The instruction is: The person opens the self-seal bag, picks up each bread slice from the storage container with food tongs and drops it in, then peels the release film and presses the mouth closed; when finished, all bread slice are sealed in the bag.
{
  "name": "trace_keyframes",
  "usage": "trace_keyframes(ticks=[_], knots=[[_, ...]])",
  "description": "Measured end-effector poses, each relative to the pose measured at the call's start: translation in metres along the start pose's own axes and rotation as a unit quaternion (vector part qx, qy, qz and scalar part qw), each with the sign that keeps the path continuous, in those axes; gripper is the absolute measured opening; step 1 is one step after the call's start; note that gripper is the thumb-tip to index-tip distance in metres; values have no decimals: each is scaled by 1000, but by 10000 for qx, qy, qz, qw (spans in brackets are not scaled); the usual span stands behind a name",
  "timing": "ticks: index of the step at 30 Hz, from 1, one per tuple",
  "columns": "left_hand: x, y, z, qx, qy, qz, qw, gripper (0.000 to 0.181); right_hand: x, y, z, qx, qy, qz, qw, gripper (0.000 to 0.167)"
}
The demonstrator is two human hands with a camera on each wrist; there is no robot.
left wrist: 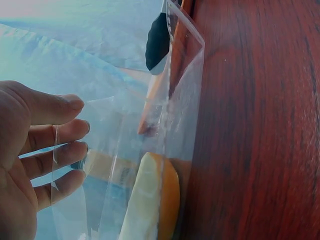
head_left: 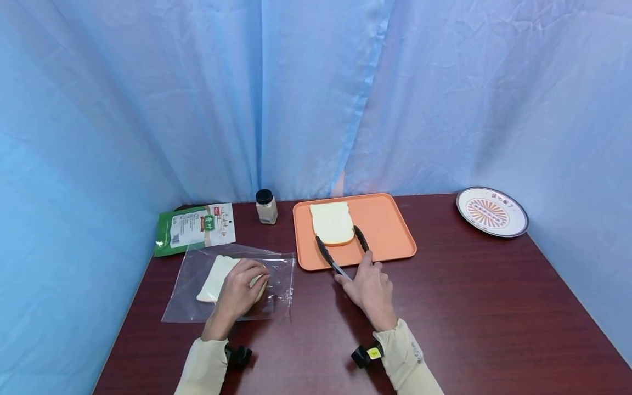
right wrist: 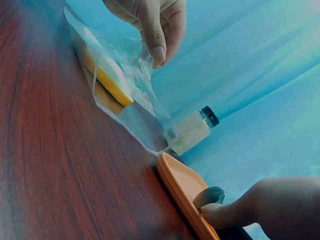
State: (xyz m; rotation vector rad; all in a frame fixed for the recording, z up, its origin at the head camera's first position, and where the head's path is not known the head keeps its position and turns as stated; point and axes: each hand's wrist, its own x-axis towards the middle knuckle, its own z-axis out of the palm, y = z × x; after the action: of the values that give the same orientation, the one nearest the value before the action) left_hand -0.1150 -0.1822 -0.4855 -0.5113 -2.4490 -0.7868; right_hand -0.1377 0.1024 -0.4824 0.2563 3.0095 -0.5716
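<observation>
A clear plastic bag (head_left: pixel 185 302) lies at the left with a slice of bread (head_left: pixel 215 280) inside. My left hand (head_left: pixel 243 288) pinches the bag's upper film, lifting it above the bread; in the right wrist view the raised film (right wrist: pixel 142 60) meets its fingertips. My right hand (head_left: pixel 370 288) grips tongs (head_left: pixel 324 252) with black tips. The tongs are spread, their tips on either side of another bread slice (head_left: pixel 332 222), which lies on an orange tray (head_left: pixel 387 230). In the left wrist view the bagged slice shows its brown crust (left wrist: pixel 171 192).
A small black-capped jar (head_left: pixel 267 208) stands at the back, left of the tray. Behind the bag lies a green and white packet (head_left: pixel 195 227). A patterned plate (head_left: pixel 492 212) sits at the far right. Blue curtains (head_left: pixel 316 99) enclose the dark red table (head_left: pixel 469 307).
</observation>
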Motion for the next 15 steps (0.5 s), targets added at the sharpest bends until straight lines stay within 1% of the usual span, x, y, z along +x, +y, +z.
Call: trace_keyframes(ticks=[3, 9, 15], knots=[[0, 0, 0, -2, 5, -1, 10000, 12, 1, -4, 3, -25, 50, 35, 10000, 100], [-1, -1, 2, 0, 23, 63, 10000, 13, 3, -11, 9, 34, 159, 113, 9998, 98], [-1, -1, 3, 16, 43, 139, 9999, 13, 3, -15, 15, 71, 201, 129, 9997, 103]])
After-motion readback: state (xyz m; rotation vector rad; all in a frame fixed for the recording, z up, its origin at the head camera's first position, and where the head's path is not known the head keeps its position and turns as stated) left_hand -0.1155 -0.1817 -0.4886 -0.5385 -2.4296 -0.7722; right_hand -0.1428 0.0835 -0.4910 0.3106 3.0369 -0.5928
